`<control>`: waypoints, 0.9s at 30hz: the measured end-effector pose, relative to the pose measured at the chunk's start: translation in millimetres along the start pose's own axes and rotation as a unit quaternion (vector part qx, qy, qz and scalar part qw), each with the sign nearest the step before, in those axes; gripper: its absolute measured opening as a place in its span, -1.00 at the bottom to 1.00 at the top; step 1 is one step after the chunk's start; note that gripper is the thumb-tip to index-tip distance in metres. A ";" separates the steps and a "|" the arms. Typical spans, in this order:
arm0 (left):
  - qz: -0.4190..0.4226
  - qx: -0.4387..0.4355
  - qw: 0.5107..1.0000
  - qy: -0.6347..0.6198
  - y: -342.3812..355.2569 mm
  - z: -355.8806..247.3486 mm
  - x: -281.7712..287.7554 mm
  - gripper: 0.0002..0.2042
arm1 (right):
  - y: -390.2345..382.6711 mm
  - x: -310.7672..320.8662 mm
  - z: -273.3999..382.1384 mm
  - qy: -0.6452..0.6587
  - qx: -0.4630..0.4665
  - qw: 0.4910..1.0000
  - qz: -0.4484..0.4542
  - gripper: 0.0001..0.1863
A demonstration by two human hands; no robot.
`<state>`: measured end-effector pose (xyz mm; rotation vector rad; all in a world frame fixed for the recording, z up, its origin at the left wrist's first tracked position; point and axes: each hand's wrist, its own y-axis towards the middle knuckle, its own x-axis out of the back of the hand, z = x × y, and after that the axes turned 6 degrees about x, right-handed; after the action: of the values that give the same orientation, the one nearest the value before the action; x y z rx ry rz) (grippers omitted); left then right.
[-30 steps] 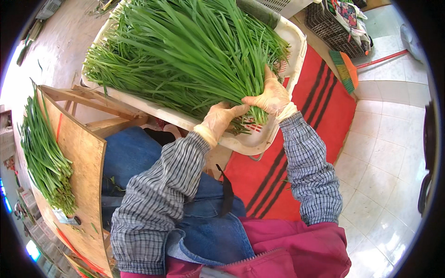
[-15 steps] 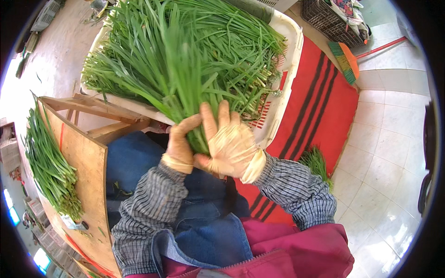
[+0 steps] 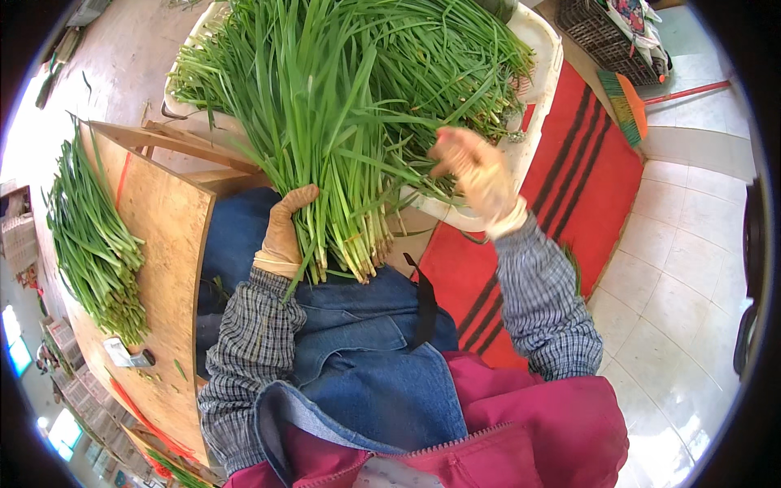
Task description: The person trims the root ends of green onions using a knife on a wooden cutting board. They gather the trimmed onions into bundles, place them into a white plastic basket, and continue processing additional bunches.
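Note:
My left hand (image 3: 283, 232), gloved, cups a thick bunch of garlic chives (image 3: 346, 207) over my lap. Its thumb lies along the bunch's left side, and the other fingers are hidden beneath the stems. The pale cut ends point toward me, while the green leaves fan out over the white crate (image 3: 543, 61). More chives (image 3: 455, 61) fill that crate. To the right of the bunch, my gloved right hand (image 3: 480, 175) is raised near the crate's near corner. Motion blurs its fingers, and whether they pinch a leaf is unclear.
On the wooden board (image 3: 175, 236) at left lie another chive bunch (image 3: 98, 244) and a small white-and-dark object (image 3: 128, 355). A red striped cloth (image 3: 561, 179) spreads right of the crate. Beyond it are a broom (image 3: 625, 106) and a dark plastic crate (image 3: 610, 41).
Both hands were together around the stems; now my right hand has moved away to the right. The bunch has spread wider in my left hand. The view has shifted slightly.

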<state>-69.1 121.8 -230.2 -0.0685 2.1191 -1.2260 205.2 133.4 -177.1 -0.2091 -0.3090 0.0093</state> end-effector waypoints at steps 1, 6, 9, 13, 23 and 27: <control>0.006 0.003 1.000 -0.003 -1.6 -1.4 -4.4 -0.69 | 10.2 12.9 -10.7 -0.029 -0.017 0.999 -0.013 -0.36; 0.008 0.018 1.000 -0.002 -11.5 -7.4 -22.2 -0.78 | 31.5 25.8 -51.5 -0.334 -0.077 0.939 0.018 -0.40; 0.023 0.017 1.000 0.002 -9.5 -8.1 -14.8 -0.74 | 31.0 29.3 -52.8 -0.287 -0.031 0.950 -0.123 -0.43; 0.032 0.014 0.999 0.007 -7.9 -7.7 -10.7 -0.74 | 26.9 31.7 -48.5 -0.227 -0.139 0.963 -0.050 -0.33; 0.065 0.039 0.997 0.002 -23.7 -14.3 -27.2 -0.75 | 29.5 -30.2 -14.1 0.142 -0.177 0.954 0.195 -0.31; 0.102 0.053 0.992 -0.051 -31.8 -17.0 -28.6 -0.67 | 23.9 -56.3 4.0 0.106 -0.106 0.968 0.202 -0.20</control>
<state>-65.7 127.2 -184.7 0.1272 1.9169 -1.1850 150.9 155.3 -195.2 -0.4794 -0.0495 0.3574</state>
